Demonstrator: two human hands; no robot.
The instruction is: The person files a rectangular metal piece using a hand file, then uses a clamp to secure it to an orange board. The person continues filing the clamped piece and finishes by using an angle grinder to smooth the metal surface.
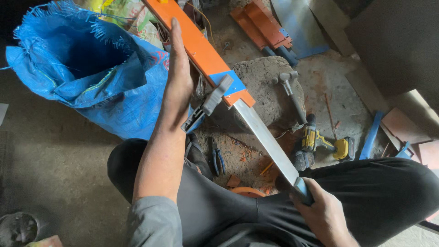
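A long tool runs diagonally across the view: an orange board (194, 41) with a blue patch, a grey crosspiece (212, 99), and a flat steel blade (267, 139) coming toward me. My left hand (177, 75) lies flat along the orange board's left edge, fingers stretched out. My right hand (322, 212) grips the blade's near end by my knee. I sit with dark trousers (375, 192), the tool resting over a rough stone block (267, 84).
A blue woven sack (87, 68) stands open at the left. A hammer (290, 89) lies on the stone; a yellow cordless drill (322, 142) and pliers (217, 158) lie on the dirt floor. Orange metal parts (260, 25) and boards lie at the back and right.
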